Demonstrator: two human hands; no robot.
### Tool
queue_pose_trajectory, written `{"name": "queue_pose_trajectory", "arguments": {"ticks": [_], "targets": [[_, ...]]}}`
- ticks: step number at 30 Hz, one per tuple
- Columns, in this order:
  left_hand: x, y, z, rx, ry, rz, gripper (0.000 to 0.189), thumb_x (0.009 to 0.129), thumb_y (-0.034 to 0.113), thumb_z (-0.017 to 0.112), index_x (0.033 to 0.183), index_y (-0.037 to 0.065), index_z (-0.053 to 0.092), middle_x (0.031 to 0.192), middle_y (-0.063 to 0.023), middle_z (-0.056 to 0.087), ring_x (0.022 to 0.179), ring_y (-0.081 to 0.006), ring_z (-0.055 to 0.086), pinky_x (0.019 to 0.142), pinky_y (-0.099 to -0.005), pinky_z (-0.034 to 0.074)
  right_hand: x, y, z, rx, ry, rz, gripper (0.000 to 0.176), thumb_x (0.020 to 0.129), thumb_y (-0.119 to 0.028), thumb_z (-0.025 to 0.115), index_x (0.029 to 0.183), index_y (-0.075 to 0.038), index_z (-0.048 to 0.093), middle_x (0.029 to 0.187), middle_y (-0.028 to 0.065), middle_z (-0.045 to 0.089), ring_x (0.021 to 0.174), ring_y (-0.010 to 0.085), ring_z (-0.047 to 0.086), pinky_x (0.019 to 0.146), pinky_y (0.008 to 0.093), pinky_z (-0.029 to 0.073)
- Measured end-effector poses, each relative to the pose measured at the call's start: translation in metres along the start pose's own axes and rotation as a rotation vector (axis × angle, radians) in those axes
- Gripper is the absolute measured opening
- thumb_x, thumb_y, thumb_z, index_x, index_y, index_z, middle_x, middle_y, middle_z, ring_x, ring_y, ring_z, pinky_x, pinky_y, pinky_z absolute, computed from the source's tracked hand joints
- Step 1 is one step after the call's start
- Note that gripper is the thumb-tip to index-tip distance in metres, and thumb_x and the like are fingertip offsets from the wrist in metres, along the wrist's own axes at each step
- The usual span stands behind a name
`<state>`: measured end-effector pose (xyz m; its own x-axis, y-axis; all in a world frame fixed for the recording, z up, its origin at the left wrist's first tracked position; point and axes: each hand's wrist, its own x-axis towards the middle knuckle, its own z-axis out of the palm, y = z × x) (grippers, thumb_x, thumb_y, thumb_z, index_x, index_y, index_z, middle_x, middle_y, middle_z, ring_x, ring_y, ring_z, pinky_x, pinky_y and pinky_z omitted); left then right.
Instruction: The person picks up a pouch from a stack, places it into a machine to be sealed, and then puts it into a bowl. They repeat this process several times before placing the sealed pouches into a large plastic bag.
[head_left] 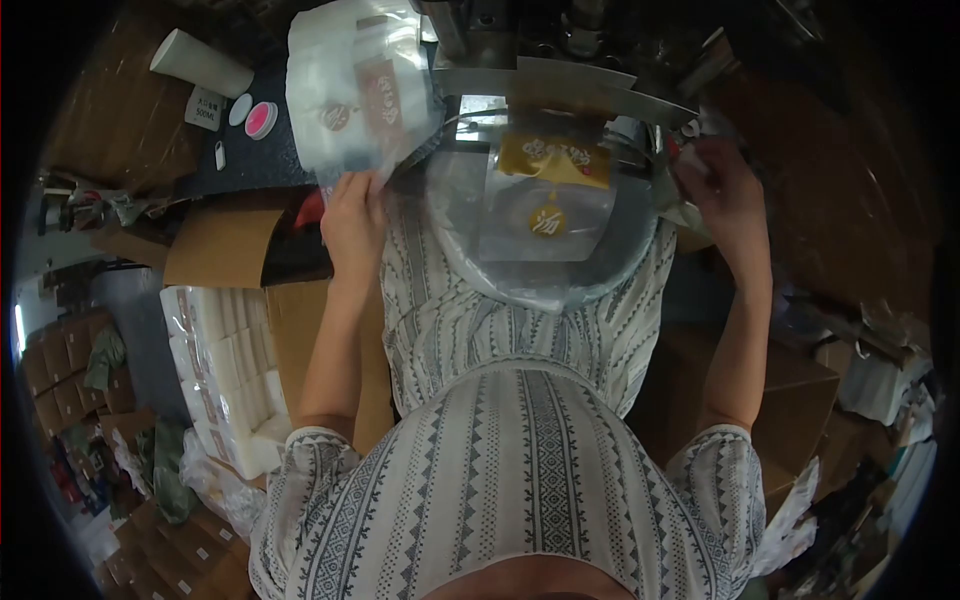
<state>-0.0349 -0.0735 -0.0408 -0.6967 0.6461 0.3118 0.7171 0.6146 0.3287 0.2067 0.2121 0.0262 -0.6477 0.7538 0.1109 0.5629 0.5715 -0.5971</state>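
Note:
My left hand (pixel 353 225) is closed at the lower edge of a stack of printed plastic bags (pixel 340 75), thumb and fingers together on the plastic. In front of my lap, a clear bag with a gold printed band (pixel 545 200) lies on a round, plastic-covered surface (pixel 455 255), beneath the metal parts of a machine (pixel 575 80). Over at the right side of the machine, my right hand (pixel 735 200) has its fingers curled together beside some crumpled clear plastic. What its fingers hold is too blurred to make out.
A white cup (pixel 200 65) lies tipped at the upper left, near a small open tub of pink paste (pixel 261 121). Below stand an open cardboard box (pixel 225 240) and a wrapped pack of white blocks (pixel 215 370). Another cardboard box (pixel 790 390) is at the right.

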Motion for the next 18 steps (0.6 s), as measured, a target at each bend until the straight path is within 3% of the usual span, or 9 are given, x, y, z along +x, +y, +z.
{"name": "queue_pose_trajectory", "arguments": {"ticks": [2,3,5,8,12,14,15,17,18], "targets": [[-0.010,0.028,-0.016,-0.102,0.100,0.049,0.016,0.076,0.003,0.062,0.092,0.006,0.065,0.084,-0.0105,0.060,0.076,-0.0318,0.059,0.065,-0.0374,0.047,-0.008,-0.034,0.005,0.189,-0.205,-0.164,0.020,0.083,-0.008,0.064,0.103,-0.004,0.062,0.092,0.0139,0.066,0.081,0.0291,0.065,0.072,0.0345,0.051],[-0.013,0.039,-0.022,-0.096,0.099,0.045,0.016,0.076,0.003,0.062,0.092,0.006,0.065,0.084,-0.0105,0.060,0.076,-0.0318,0.059,0.065,-0.0374,0.047,-0.011,-0.048,0.014,0.194,-0.210,-0.166,0.020,0.083,-0.008,0.064,0.103,-0.004,0.062,0.092,0.0139,0.066,0.081,0.0291,0.065,0.072,0.0345,0.051],[-0.015,0.058,-0.030,-0.209,0.100,0.120,0.017,0.074,0.001,0.062,0.091,0.005,0.064,0.081,-0.0117,0.058,0.069,-0.0323,0.059,0.060,-0.0376,0.047,-0.015,-0.070,0.031,0.310,-0.211,-0.510,0.023,0.082,-0.008,0.066,0.104,-0.004,0.062,0.093,0.0116,0.066,0.079,0.0255,0.064,0.072,0.0326,0.051],[-0.016,0.071,-0.033,-0.298,0.009,0.186,0.017,0.073,0.001,0.063,0.090,0.005,0.064,0.080,-0.0116,0.058,0.070,-0.0326,0.058,0.060,-0.0374,0.047,-0.014,-0.078,0.040,0.219,-0.200,-0.753,0.024,0.082,-0.010,0.066,0.105,-0.004,0.063,0.095,0.0102,0.065,0.082,0.0222,0.064,0.073,0.0319,0.050],[-0.016,0.083,-0.013,-0.467,-0.263,0.207,0.013,0.076,0.004,0.065,0.089,0.006,0.066,0.081,-0.0115,0.060,0.067,-0.0285,0.060,0.060,-0.0364,0.048,-0.010,-0.069,0.037,0.244,-0.344,-0.722,0.025,0.082,-0.008,0.065,0.107,-0.004,0.063,0.096,0.0100,0.065,0.085,0.0199,0.064,0.074,0.0314,0.050],[-0.004,0.093,-0.002,-0.701,-0.618,-0.044,0.011,0.081,0.011,0.066,0.089,0.005,0.067,0.083,-0.0101,0.064,0.067,-0.0200,0.064,0.062,-0.0355,0.048,-0.006,-0.064,0.029,0.370,-0.440,-0.318,0.025,0.082,-0.007,0.065,0.107,-0.004,0.063,0.095,0.0100,0.066,0.085,0.0210,0.064,0.073,0.0319,0.050],[0.004,0.096,0.004,-0.702,-0.616,-0.042,0.011,0.081,0.011,0.066,0.089,0.005,0.067,0.083,-0.0101,0.064,0.067,-0.0200,0.064,0.062,-0.0355,0.048,-0.005,-0.058,0.027,0.368,-0.438,-0.319,0.025,0.082,-0.007,0.065,0.107,-0.004,0.063,0.095,0.0100,0.066,0.085,0.0210,0.064,0.073,0.0319,0.050],[0.025,0.102,0.015,-0.996,-0.782,-0.323,0.022,0.085,0.021,0.066,0.093,0.000,0.066,0.085,-0.0105,0.067,0.070,-0.0149,0.066,0.064,-0.0311,0.052,-0.003,-0.043,0.022,0.221,-0.137,-0.317,0.025,0.082,-0.009,0.065,0.107,-0.004,0.063,0.093,0.0104,0.066,0.083,0.0211,0.065,0.072,0.0311,0.049],[0.034,0.102,0.025,-0.996,-0.783,-0.323,0.022,0.085,0.021,0.066,0.093,0.000,0.066,0.085,-0.0105,0.067,0.070,-0.0149,0.066,0.064,-0.0311,0.052,-0.003,-0.038,0.018,0.220,-0.137,-0.317,0.025,0.082,-0.009,0.065,0.107,-0.004,0.063,0.093,0.0104,0.066,0.083,0.0211,0.065,0.072,0.0311,0.049]]}}
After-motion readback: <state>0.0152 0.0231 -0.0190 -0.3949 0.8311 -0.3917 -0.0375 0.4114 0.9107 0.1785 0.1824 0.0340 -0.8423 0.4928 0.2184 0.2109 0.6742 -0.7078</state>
